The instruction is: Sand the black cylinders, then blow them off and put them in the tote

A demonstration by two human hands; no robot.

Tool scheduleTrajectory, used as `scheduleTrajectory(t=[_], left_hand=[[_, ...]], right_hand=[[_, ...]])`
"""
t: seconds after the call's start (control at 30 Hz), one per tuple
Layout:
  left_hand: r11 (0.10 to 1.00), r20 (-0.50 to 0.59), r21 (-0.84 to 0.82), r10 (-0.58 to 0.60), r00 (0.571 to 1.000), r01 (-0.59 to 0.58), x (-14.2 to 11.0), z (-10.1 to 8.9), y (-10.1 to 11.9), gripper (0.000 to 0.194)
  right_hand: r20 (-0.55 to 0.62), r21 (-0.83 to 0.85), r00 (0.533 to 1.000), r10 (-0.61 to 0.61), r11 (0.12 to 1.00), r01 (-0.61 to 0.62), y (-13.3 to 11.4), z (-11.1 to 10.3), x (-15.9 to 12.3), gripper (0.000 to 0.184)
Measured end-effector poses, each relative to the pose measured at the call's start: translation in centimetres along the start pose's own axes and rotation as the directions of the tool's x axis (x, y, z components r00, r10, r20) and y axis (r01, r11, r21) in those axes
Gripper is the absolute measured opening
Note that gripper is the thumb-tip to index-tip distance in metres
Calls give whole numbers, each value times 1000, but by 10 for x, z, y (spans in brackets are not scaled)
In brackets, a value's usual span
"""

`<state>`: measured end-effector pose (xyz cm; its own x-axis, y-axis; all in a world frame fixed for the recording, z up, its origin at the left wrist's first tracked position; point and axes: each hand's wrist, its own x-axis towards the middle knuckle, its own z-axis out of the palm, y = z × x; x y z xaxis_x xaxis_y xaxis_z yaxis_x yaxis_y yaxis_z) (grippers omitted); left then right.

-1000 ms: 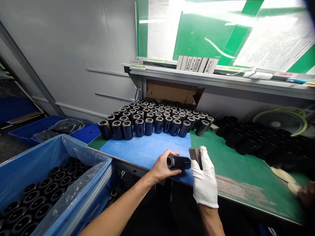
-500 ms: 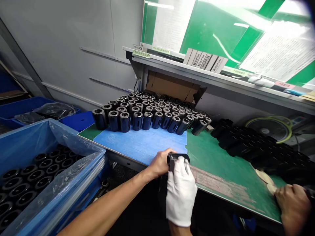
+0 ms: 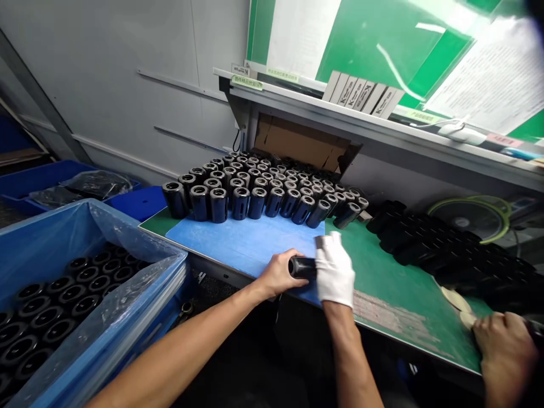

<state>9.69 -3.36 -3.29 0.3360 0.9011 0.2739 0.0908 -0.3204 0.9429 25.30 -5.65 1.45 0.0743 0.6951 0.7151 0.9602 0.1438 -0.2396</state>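
My bare left hand (image 3: 279, 273) grips one end of a black hollow cylinder (image 3: 303, 267), which lies sideways just over the table's front edge, its open end facing left. My right hand (image 3: 335, 269), in a white glove, is closed at the cylinder's other end and hides it. A small dark flat block (image 3: 318, 242) pokes out at the glove's fingertips; its kind is unclear. Beyond both hands, many similar black cylinders (image 3: 241, 203) stand upright in rows on the blue mat (image 3: 212, 238).
A blue bin (image 3: 168, 266) lined with clear plastic stands at left, holding black cylinders. More dark cylinders (image 3: 425, 238) lie stacked at right near a fan (image 3: 467, 221). Another person's hand (image 3: 504, 340) rests at the green table's (image 3: 382, 272) right edge. A shelf (image 3: 297, 99) with small boxes runs above.
My gloved hand has moved right and up, from over the cylinder's top to its right end. My left hand keeps its hold, and the cylinder stays nearly in place. The view has shifted slightly.
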Motion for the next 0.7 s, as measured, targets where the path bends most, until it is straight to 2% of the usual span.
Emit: scheduleTrajectory(t=[0.07, 0.13, 0.2, 0.27, 0.33, 0.43, 0.57, 0.7], left_hand=[[999, -2, -20, -36, 999, 35, -1, -1, -1, 50], [999, -6, -17, -37, 999, 37, -1, 0, -1, 51], [1000, -2, -1, -9, 1000, 9, -1, 2, -1, 43], [1000, -34, 17, 7, 999, -7, -1, 4, 0, 27], [999, -86, 44, 10, 996, -6, 0, 4, 0, 23], [997, -97, 79, 20, 995, -13, 1, 5, 0, 39], [996, -74, 83, 32, 997, -26, 1, 6, -1, 29], [989, -98, 146, 31, 995, -16, 0, 6, -2, 39]], right_hand=[[-22, 43, 998, 63, 997, -62, 14, -11, 1, 56], [-15, 90, 995, 95, 992, -94, 12, -19, -16, 56], [38, 95, 999, 27, 995, -31, -4, -19, -38, 54], [107, 60, 991, -82, 995, 76, -21, -10, -51, 52], [159, 33, 979, -126, 992, 122, -31, 2, -50, 51], [198, 44, 977, -81, 996, 74, -32, 8, -36, 49], [135, -50, 990, -37, 998, 44, -34, 0, -37, 49], [116, -45, 993, -32, 998, 37, -39, 2, -43, 42]])
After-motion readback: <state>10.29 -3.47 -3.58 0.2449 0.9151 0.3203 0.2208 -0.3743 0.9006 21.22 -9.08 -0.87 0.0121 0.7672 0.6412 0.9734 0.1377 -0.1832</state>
